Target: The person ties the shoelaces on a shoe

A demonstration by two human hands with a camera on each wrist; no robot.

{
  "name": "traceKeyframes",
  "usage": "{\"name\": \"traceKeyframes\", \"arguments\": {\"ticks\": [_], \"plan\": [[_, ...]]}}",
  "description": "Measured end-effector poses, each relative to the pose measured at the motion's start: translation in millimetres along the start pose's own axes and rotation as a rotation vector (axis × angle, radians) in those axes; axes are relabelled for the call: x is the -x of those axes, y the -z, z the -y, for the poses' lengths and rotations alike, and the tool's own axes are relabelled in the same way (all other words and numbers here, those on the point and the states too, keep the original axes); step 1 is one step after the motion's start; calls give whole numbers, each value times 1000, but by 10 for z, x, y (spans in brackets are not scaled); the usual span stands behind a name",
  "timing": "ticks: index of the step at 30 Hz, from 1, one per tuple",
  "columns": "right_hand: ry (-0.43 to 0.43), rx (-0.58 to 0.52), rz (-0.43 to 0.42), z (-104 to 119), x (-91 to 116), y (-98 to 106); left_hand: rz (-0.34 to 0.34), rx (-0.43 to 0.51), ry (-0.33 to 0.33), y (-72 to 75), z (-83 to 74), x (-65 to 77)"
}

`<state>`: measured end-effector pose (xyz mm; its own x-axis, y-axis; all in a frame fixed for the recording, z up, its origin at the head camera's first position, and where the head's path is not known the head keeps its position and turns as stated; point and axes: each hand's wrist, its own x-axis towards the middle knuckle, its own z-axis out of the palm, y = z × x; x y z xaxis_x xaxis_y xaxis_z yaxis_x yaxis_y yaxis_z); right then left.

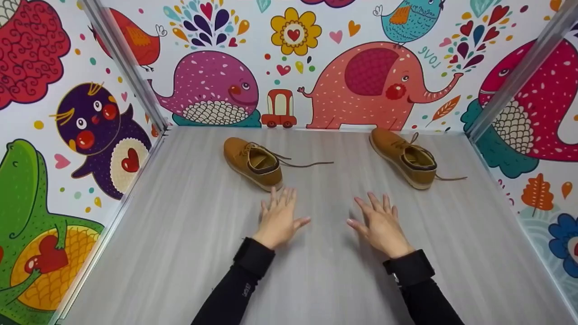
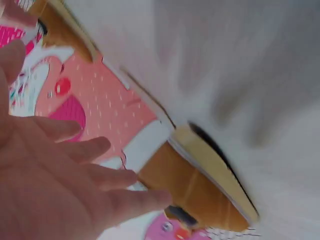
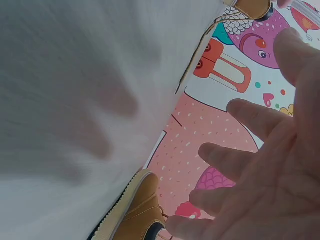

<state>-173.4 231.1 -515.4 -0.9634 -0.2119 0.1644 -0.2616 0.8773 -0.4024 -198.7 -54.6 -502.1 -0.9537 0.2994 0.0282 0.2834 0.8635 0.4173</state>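
Both empty, fingers spread, the left hand [image 1: 277, 220] and right hand [image 1: 384, 228] hovered near two tan shoes [image 1: 248, 166] [image 1: 399, 157] on the grey tabletop [image 1: 323, 280].

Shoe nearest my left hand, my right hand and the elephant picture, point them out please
Shoe [image 1: 244, 165]: head view, on its tan side.
Right hand [image 1: 383, 228]: head view, on its back.
Elephant picture [image 1: 374, 76]: head view, on the ear.

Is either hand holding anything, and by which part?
Nothing is held. The left hand and right hand are empty; the left shoe and right shoe rest on the floor.
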Motion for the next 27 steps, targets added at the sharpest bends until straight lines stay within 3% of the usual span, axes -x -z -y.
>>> {"name": "traceKeyframes", "arguments": {"ticks": [3, 6, 9, 11, 14, 19, 27], "plan": [[15, -10, -26, 3, -1, 17, -78, 123, 59, 241, 130, -119], [28, -33, -55, 8, 8, 39, -175, 305, 132, 524, 321, -275], [27, -56, -78, 12, 24, 60, -194, 509, 255, 729, 544, -425], [25, -67, -85, 15, 33, 67, -170, 620, 352, 784, 699, -510], [30, -67, -97, 17, 45, 65, -89, 730, 482, 750, 889, -617], [22, -55, -135, 11, 74, 39, -8, 823, 615, 535, 1036, -778], [2, -68, -159, 11, 119, -8, -128, 791, 719, 325, 1034, -1031]]}}
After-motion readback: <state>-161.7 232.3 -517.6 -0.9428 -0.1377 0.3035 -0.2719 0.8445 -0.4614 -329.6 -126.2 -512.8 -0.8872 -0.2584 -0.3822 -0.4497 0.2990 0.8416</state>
